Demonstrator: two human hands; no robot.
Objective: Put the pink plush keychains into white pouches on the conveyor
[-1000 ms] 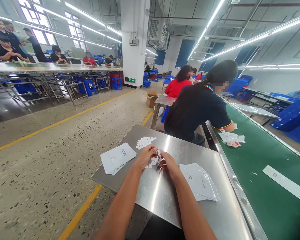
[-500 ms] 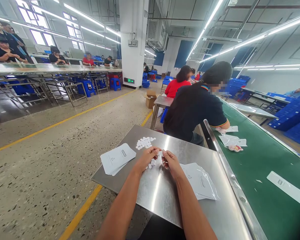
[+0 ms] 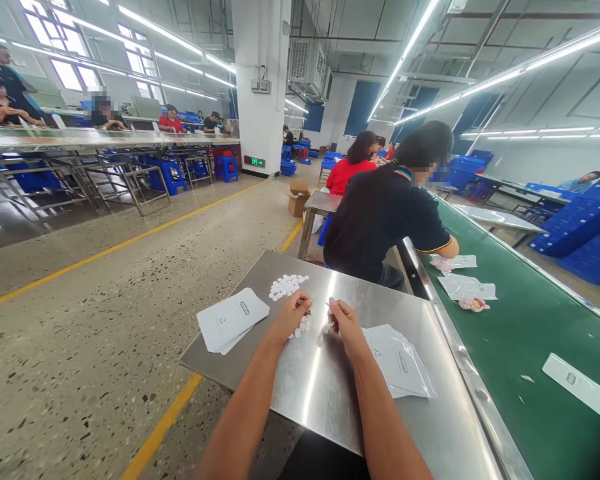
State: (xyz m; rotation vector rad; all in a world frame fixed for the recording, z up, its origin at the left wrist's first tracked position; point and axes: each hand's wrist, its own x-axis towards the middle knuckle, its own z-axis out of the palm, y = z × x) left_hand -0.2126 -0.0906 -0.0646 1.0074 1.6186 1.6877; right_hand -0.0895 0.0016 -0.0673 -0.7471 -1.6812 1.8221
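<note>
Over the metal table, my left hand (image 3: 293,316) is closed in a pinch; whatever its fingertips hold is too small to make out. Just to its right, my right hand (image 3: 345,319) also pinches with thumb and finger, and its grip cannot be made out either. A gap separates the two hands. Beneath my left hand lie a few loose small white discs (image 3: 305,325), and a larger pile of white discs (image 3: 286,287) sits beyond it. White printed cards (image 3: 234,319) are stacked on the left. To the right of my right hand, more white cards (image 3: 397,360) lie with clear plastic over them.
The metal table (image 3: 325,400) adjoins a green conveyor belt (image 3: 500,360) on the right. On the belt are clear bags (image 3: 465,288), a pinkish item (image 3: 474,305) and a white card (image 3: 580,383). A co-worker in a dark shirt (image 3: 380,213) sits just ahead. A cardboard box (image 3: 297,199) stands beyond.
My hands have moved apart; their fingertips were close together over the table before. The view has shifted slightly. The card stacks and the larger disc pile look unchanged.
</note>
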